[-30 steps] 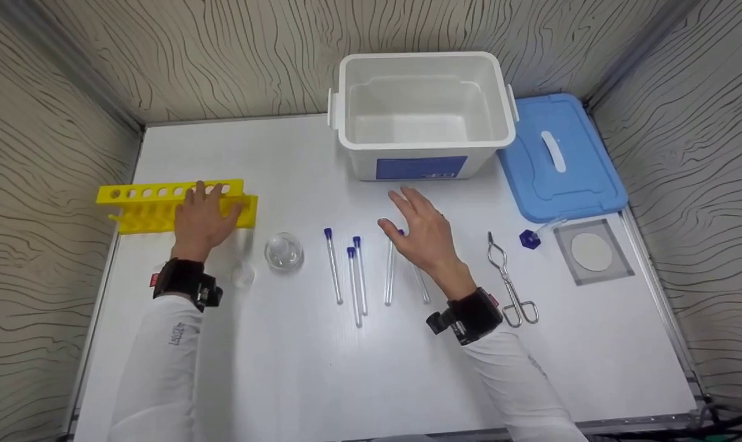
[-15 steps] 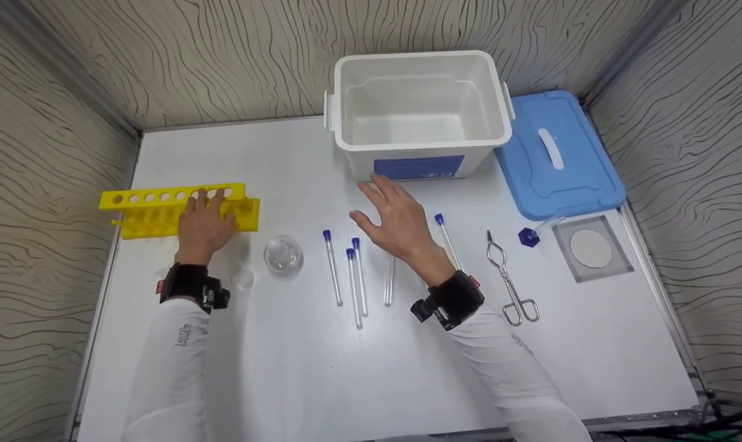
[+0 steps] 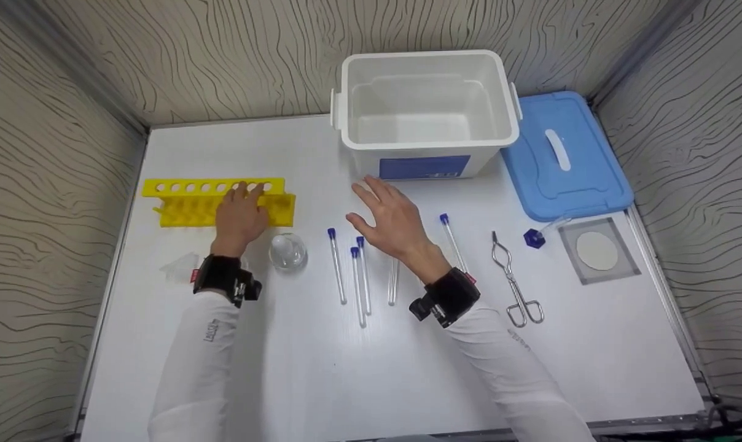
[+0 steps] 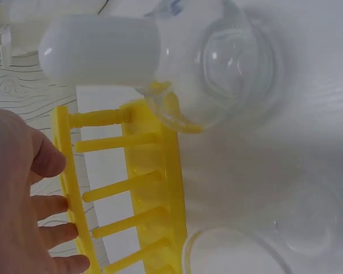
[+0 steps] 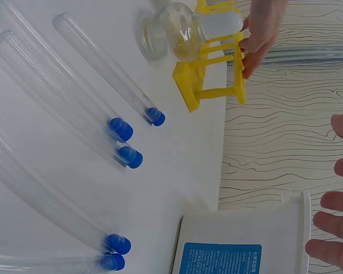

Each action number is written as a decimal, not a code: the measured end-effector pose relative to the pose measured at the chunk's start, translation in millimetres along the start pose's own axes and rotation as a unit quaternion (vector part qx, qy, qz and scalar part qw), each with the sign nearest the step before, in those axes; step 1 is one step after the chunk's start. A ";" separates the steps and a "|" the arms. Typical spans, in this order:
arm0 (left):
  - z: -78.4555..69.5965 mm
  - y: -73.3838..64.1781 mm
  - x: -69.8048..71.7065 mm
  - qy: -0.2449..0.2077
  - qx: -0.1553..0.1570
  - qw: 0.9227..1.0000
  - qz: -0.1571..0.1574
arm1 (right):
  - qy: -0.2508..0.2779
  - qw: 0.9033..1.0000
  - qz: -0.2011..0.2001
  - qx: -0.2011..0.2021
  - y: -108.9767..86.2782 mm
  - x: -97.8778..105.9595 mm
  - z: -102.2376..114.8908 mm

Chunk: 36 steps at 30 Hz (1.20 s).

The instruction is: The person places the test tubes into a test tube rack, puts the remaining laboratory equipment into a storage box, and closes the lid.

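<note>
My left hand (image 3: 241, 215) grips the top rail of a yellow test tube rack (image 3: 180, 212), fingers over the holes. In the left wrist view the fingertips (image 4: 73, 231) are right at the rail. Beside the rack stands a glass alcohol lamp (image 3: 288, 253) with a white cap (image 4: 103, 51). My right hand (image 3: 395, 221) hovers open over the table, in front of the white bin, fingers spread and holding nothing. It partly hides one of several blue-capped test tubes (image 3: 336, 267) lying on the table.
At the back stands a white bin (image 3: 429, 146), with its blue lid (image 3: 574, 166) to the right. Crucible tongs (image 3: 511, 282), a blue-based glass cylinder (image 3: 535, 238) and a wire gauze (image 3: 597, 250) lie at right. A clear funnel-like piece (image 3: 183, 268) is near my left wrist.
My left hand has moved the test tube rack to the right, close to the alcohol lamp. My right hand has moved left over the test tubes, uncovering one on its right.
</note>
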<state>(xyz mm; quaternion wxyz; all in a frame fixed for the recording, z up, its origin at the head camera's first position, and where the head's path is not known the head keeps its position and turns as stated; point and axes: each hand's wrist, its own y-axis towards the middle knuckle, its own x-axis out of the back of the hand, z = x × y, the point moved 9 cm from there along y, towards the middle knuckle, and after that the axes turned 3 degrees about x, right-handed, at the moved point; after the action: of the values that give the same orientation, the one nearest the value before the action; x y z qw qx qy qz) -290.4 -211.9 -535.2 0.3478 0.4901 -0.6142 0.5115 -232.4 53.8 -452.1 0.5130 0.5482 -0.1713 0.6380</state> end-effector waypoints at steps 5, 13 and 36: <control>-13.3 -1.4 -2.9 0.000 -0.009 1.000 -0.004 | -0.005 1.000 0.009 0.005 3.4 -7.3 4.0; -38.8 -3.6 -8.7 -0.015 -0.025 1.000 0.007 | -0.021 0.999 0.036 0.015 7.4 -20.7 7.6; -114.3 -9.1 -21.6 -0.016 -0.058 0.998 -0.011 | -0.008 0.991 0.132 -0.029 21.7 -61.3 -24.5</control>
<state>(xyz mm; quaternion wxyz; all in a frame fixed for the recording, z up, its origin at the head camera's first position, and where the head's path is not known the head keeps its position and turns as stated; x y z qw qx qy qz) -284.1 -95.8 -525.8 0.3713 0.4840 -0.6430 0.4631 -271.4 35.4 -506.6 0.4385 0.5108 -0.2647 0.6905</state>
